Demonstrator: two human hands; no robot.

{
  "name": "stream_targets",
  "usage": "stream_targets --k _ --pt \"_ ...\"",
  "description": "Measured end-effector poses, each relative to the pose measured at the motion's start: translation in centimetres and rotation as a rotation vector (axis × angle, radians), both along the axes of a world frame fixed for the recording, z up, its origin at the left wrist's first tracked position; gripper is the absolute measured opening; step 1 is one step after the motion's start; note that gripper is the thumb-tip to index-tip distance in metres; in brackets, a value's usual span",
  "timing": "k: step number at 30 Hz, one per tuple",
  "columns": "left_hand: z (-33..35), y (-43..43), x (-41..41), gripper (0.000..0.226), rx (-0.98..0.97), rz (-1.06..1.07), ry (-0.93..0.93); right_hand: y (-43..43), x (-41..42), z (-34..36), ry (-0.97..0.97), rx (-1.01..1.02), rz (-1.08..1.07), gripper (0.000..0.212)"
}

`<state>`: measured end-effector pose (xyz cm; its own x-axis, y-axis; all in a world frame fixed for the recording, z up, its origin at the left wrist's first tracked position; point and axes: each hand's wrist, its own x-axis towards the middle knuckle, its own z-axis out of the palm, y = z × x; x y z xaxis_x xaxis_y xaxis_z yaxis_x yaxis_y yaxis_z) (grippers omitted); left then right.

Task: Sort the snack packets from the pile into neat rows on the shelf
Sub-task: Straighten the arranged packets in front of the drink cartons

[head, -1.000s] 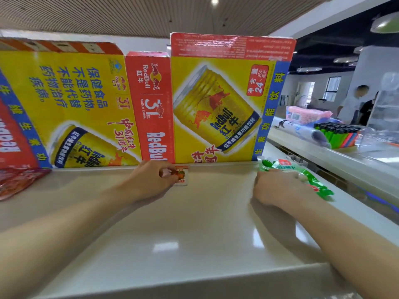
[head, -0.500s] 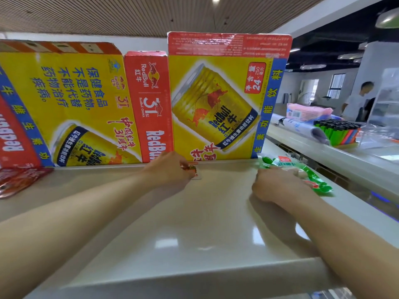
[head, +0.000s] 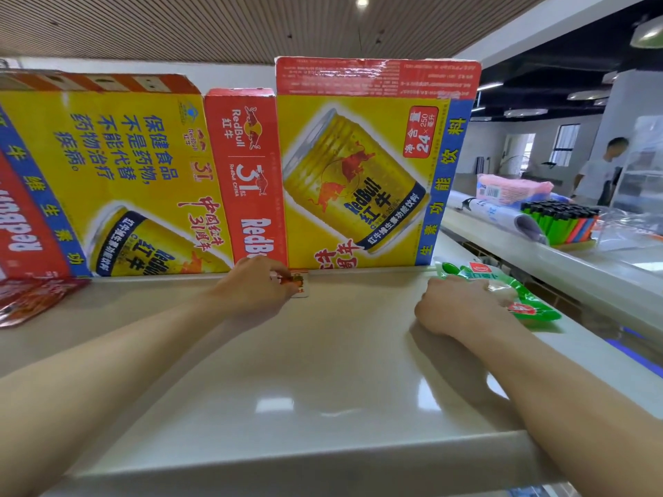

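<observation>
Pinched a small red packet (head: 300, 283) at the shelf (head: 323, 374) back with fingers (head: 284, 281) of the left hand (head: 251, 292). Gripped green packets (head: 532, 307) at its right edge with curled fingers of the right hand (head: 457, 308)

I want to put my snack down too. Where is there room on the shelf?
Biggest bare patch of shelf: between the left hand and right hand, down to the front edge. Another: between the red packets and the left hand. Crowded: the right end, with green packets, and the small packet by the boxes.
</observation>
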<state>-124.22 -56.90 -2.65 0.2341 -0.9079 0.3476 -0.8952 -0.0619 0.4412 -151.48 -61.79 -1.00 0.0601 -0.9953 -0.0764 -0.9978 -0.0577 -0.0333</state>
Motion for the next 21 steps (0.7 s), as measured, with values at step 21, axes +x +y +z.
stream_targets --k 21 --pt "3.2 20.1 7.0 0.062 -0.188 0.214 -0.259 17.7 17.0 2.7 -0.427 -0.5 0.682 0.058"
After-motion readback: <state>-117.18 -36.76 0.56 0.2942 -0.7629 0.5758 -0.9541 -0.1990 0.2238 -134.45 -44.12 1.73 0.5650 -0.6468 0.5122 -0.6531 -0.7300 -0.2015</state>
